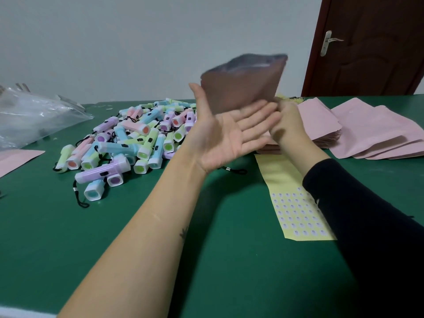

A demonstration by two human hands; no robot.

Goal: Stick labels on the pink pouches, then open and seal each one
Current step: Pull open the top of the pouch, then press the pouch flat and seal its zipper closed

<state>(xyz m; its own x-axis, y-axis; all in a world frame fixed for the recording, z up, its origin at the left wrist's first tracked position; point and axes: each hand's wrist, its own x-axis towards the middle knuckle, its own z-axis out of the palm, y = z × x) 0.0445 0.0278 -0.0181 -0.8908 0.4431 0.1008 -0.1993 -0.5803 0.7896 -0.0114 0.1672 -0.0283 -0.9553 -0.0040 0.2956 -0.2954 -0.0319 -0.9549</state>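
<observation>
The pink pouch [243,86] is hanging in the air above the middle of the green table [68,226], blurred. It is standing mouth-up, its bottom-to-mouth axis running roughly upright, the grey-lined mouth edge rising toward the right. The left hand [227,136] is lying flat and palm-up with straight fingers, grasping nothing, its fingertips touching the pouch's lower edge. The right hand [286,125], just behind those fingers, is curling around the pouch's lower right corner and holding it up, though the left fingers are partly hiding that grip. A yellow label sheet [296,212] is lying on the table under the right forearm. Stacked pink pouches [376,129] are fanning out at far right, and a pile of pastel flashlights [137,138] is sitting to the left. A clear plastic bag [34,115] is resting at far left.
</observation>
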